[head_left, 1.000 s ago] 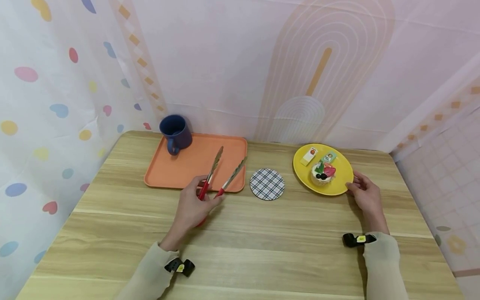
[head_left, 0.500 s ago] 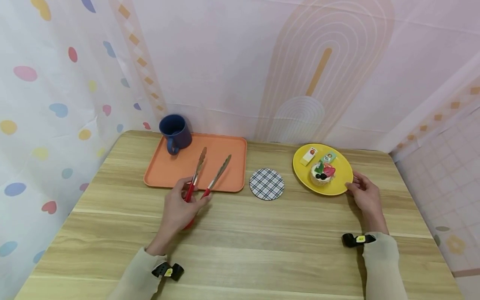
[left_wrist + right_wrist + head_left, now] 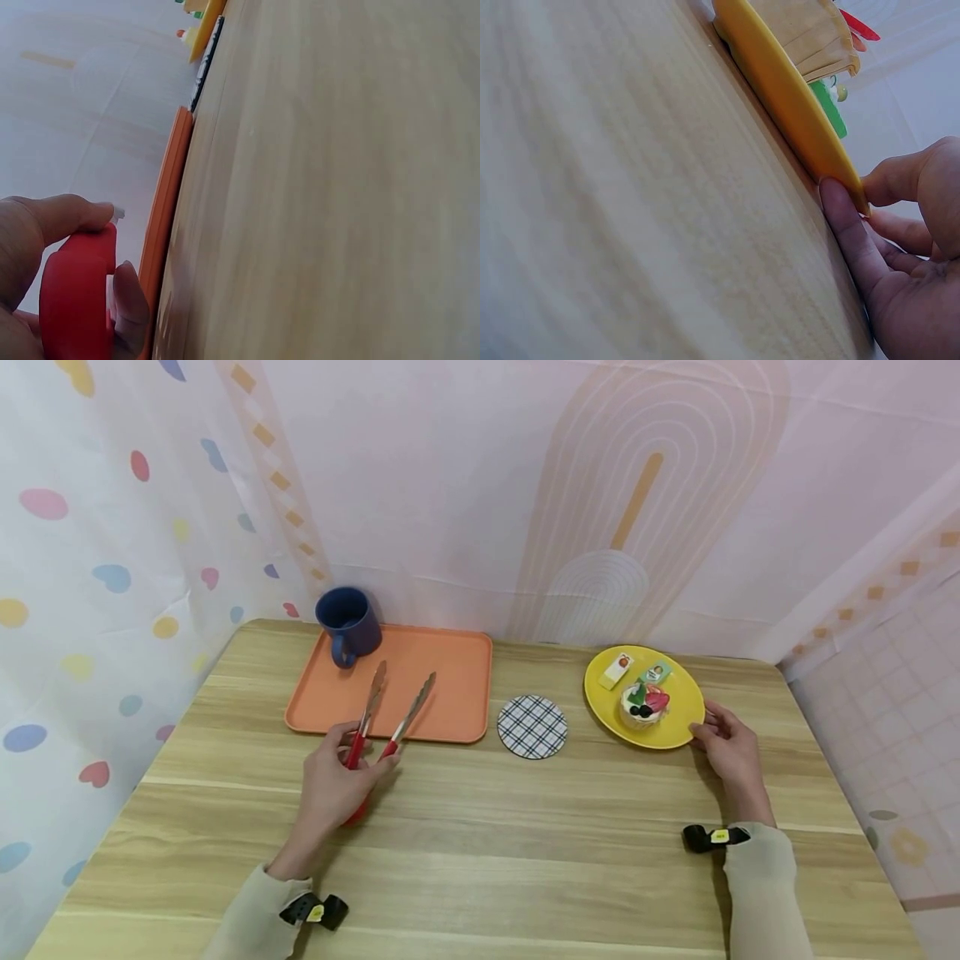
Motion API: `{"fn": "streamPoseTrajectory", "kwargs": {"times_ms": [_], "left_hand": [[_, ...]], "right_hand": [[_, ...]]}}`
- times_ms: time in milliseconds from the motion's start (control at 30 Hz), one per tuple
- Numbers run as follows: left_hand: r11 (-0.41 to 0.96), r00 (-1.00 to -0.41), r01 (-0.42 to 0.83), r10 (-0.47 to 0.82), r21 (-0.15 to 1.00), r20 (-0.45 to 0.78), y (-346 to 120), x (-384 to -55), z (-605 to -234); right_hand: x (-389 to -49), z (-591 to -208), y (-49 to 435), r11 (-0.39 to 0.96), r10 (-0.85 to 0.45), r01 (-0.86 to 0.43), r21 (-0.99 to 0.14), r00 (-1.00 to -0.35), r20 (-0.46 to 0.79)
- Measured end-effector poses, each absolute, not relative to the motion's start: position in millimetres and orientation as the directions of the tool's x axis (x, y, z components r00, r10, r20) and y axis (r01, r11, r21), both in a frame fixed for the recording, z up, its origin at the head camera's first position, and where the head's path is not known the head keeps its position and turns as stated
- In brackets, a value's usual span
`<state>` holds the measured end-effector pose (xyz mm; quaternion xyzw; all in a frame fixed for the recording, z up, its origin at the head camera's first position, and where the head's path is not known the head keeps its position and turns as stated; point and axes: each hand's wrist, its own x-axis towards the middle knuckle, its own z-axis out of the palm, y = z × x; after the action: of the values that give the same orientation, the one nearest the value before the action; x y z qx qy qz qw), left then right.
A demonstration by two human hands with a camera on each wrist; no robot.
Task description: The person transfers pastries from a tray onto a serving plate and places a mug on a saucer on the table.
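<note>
My left hand (image 3: 335, 782) grips a pair of tongs (image 3: 357, 750) with red handles and metal tips, their arms spread apart over the near part of the orange tray (image 3: 450, 693). In the left wrist view, the red handle end (image 3: 75, 300) shows between thumb and fingers. At the right, my right hand (image 3: 731, 750) pinches the rim of a yellow plate (image 3: 678, 727). On that plate sit a fruit-topped cupcake (image 3: 642, 705) and two small boxes, one white and yellow (image 3: 617, 670), the other green (image 3: 656, 673).
A dark blue mug (image 3: 349, 625) stands on the tray's back left corner. Between tray and plate lies a round checked coaster (image 3: 532, 727). The wooden table (image 3: 480, 860) meets a patterned cloth backdrop (image 3: 450, 510) at the back and sides.
My left hand has moved left with the tongs, away from the coaster. The right hand stays at the plate's rim, and the plate has not visibly moved.
</note>
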<state>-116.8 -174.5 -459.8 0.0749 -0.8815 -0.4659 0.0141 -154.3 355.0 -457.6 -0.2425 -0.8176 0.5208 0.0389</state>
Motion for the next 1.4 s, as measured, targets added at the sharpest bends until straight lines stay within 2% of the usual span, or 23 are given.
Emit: {"fn": "streamPoseTrajectory", "kwargs": {"times_ms": [633,900,1400], "left_hand": [[0.572,-0.966,-0.225,-0.236,0.789,-0.104,-194,-103,-457],[0.621,-0.973,-0.212,-0.209,0.755,-0.101,-196,-100,-456],[0.791,-0.980,-0.198,-0.181,0.579,-0.088,-194,-96,-445]], "right_hand": [[-156,-457,355,0.335,0.444,0.373,-0.865,-0.872,-0.204],[-155,-459,357,0.332,0.443,0.362,-0.871,-0.875,-0.194],[-155,-458,355,0.342,0.441,0.382,-0.859,-0.872,-0.212]]}}
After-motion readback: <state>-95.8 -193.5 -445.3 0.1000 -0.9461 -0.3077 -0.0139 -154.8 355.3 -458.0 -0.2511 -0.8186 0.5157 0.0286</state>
